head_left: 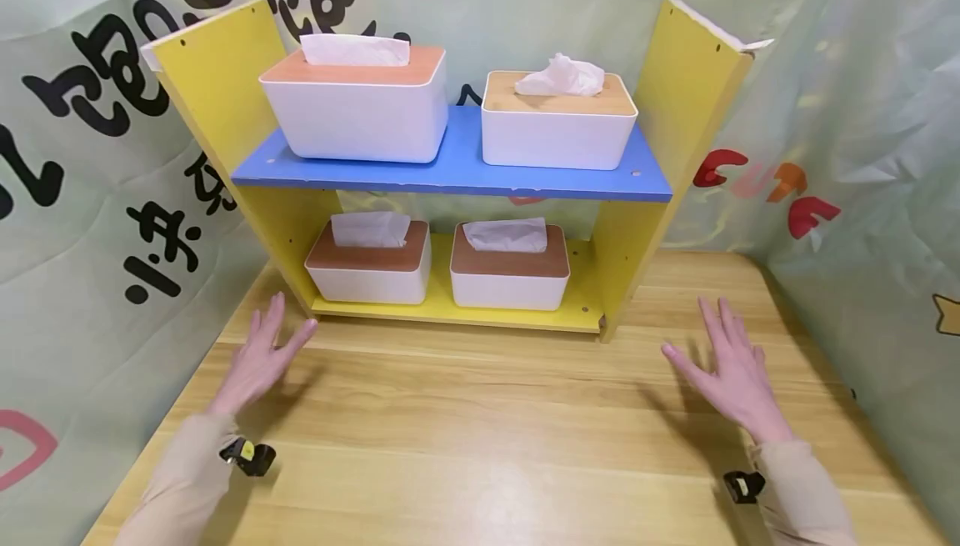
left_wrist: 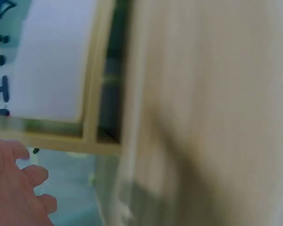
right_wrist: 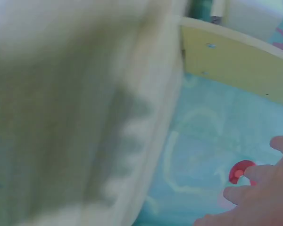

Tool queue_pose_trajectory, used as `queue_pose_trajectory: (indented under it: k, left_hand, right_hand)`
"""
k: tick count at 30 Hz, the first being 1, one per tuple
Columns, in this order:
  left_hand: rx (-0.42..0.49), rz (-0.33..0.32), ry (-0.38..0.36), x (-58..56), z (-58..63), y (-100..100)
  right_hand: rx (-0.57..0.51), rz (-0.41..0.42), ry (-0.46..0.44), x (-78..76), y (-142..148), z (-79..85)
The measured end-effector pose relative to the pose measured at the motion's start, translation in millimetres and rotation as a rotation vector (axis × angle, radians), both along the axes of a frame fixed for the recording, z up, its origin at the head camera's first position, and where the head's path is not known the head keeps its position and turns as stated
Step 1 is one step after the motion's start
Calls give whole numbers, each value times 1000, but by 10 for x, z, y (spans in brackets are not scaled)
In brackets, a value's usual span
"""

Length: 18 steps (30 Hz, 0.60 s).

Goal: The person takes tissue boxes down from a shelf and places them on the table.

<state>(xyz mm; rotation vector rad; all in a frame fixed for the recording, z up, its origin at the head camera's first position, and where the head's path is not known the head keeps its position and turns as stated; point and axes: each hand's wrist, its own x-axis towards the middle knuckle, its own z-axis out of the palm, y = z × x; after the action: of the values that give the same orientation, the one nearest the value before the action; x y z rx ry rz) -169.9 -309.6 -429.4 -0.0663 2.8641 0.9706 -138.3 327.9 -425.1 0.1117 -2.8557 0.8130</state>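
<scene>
A yellow and blue two-tier shelf [head_left: 450,182] stands at the back of the wooden table. On its blue board sit a large tissue box [head_left: 356,119] at left and a smaller tissue box [head_left: 555,139] at right. The lower board holds a left tissue box [head_left: 367,283] and a right tissue box [head_left: 510,289], both with brown lids. Tissue sticks out of every lid. My left hand [head_left: 258,363] hovers near the shelf's lower left corner, fingers spread, holding nothing. My right hand [head_left: 731,371] is held above the table right of the shelf, fingers spread and also holding nothing.
The wooden table [head_left: 480,438] stretches in front of the shelf. A pale printed cloth [head_left: 862,112] hangs behind and at both sides. Dark wrist cameras are strapped near both cuffs. Shadows of the hands fall on the tabletop.
</scene>
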Motion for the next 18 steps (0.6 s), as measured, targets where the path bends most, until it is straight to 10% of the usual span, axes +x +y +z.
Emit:
queue_pose_trajectory:
  k: [9, 18]
  left_hand:
    - [343, 79, 155, -83, 370, 12]
    - [494, 122, 333, -235, 894, 88]
  right_hand:
    - [-263, 60, 98, -73, -61, 291]
    - [-344, 70, 199, -139, -168, 524]
